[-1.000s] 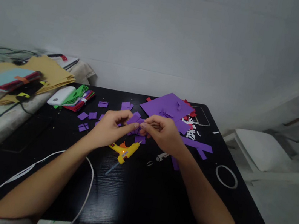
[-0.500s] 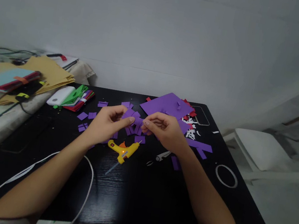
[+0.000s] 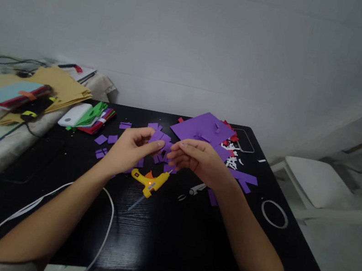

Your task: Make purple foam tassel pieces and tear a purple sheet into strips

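Purple paper [image 3: 159,136] pinched w/ L hand [image 3: 128,149] fingers; R hand [image 3: 204,161] fingers loosely spread, nr it.

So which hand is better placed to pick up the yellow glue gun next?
Probably the right hand: it appears free, fingers loosely curled near the tip of the glue gun, while the left hand pinches a purple piece.
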{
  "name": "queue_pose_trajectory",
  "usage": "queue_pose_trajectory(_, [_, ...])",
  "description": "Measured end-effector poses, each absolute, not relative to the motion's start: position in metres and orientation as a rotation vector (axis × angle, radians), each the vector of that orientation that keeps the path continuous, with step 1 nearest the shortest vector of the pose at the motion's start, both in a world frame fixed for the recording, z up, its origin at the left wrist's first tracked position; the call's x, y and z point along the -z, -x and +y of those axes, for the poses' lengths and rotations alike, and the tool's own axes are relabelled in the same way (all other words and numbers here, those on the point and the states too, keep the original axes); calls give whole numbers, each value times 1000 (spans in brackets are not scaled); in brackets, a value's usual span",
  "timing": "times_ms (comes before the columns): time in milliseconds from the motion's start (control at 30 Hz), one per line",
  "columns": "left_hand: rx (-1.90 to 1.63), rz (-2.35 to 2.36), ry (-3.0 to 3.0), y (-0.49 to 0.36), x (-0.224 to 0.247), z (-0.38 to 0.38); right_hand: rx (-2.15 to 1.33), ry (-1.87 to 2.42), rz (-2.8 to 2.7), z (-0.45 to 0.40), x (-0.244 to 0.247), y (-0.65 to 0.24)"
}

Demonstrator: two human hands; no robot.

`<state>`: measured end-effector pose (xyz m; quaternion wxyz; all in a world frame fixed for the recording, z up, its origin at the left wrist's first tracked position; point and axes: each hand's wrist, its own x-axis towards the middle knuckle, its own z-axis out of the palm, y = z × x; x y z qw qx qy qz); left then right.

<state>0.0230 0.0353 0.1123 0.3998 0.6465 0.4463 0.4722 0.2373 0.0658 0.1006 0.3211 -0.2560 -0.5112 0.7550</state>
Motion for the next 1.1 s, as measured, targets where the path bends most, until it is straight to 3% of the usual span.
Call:
queue_pose_trajectory(333, [-1188, 1098, -1614, -23, -112, 33, -1999, 663, -1307, 63, -100, -236])
queue_pose_trajectory(767, [-1200, 961, -1441, -18, -107, 37, -1604, 830, -1514, 60, -99, -231])
queue_pose_trajectory(1100, [-1073, 988, -1471, -24, -102, 39, -1480, 634, -1558, 53, -101, -227])
